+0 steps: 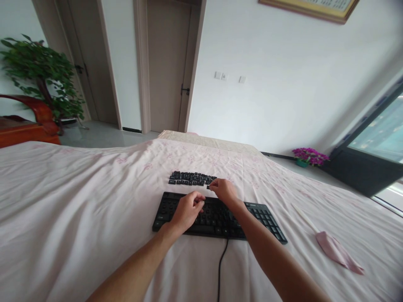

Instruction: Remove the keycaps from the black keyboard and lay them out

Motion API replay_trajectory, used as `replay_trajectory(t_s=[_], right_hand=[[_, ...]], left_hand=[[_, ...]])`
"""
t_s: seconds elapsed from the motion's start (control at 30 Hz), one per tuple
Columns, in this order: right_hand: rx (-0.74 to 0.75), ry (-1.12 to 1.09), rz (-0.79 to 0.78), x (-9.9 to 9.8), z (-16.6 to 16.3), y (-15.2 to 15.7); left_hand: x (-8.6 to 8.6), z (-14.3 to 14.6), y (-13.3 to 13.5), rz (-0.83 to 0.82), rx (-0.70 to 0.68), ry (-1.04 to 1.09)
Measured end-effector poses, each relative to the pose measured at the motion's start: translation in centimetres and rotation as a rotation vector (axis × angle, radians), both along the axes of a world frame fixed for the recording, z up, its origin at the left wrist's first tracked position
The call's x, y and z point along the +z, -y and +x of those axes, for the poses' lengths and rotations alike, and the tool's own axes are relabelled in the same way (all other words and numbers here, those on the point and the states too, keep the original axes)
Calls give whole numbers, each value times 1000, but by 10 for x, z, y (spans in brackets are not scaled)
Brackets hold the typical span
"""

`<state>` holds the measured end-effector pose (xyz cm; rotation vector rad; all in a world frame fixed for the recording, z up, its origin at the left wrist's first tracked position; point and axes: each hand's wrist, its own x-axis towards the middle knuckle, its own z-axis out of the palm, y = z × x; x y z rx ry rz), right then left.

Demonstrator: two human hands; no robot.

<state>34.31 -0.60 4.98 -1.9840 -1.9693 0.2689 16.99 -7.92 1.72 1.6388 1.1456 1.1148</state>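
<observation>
A black keyboard [204, 228] lies on the bedspread, its cable running toward me; many of its keys on the left and middle look bare of caps. Loose black keycaps [185, 178] sit in rows just beyond its far edge. My right hand [223, 189] is closed at the right end of these rows, a thin wire-like tool [209, 178] sticking out from its fingers. One keycap [208, 187] lies at its fingertips. Over the keyboard's left-middle part, my left hand [190, 207] is closed, thumb against fingers; what it pinches, if anything, is too small to name.
The pale flowered bedspread [126, 235] has folds all round. On the right lies a pink cloth [338, 251] on a thin pale stick. Farther off are a wooden chair [37, 113], a leafy plant [40, 75], a door [166, 71] and purple flowers [310, 156].
</observation>
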Motion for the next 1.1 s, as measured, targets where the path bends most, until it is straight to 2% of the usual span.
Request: replay_trajectory(t_s=[0.3, 0.67, 0.87, 0.93, 1.03, 1.1], right_hand=[[-61, 23, 2, -16, -5, -19], [-69, 25, 24, -18, -7, -20], [-31, -2, 72, 0, -4, -5], [45, -50, 115, 12, 1, 7], [266, -129, 267, 30, 10, 31], [317, -149, 308, 37, 16, 48]], left_hand=[[0, 0, -1, 1, -3, -17], [5, 0, 0, -5, 1, -33], [5, 0, 1, 35, -14, -72], [5, 0, 2, 61, -32, -86], [3, 0, 3, 94, -46, -144], [2, 1, 4, 127, -44, -203]])
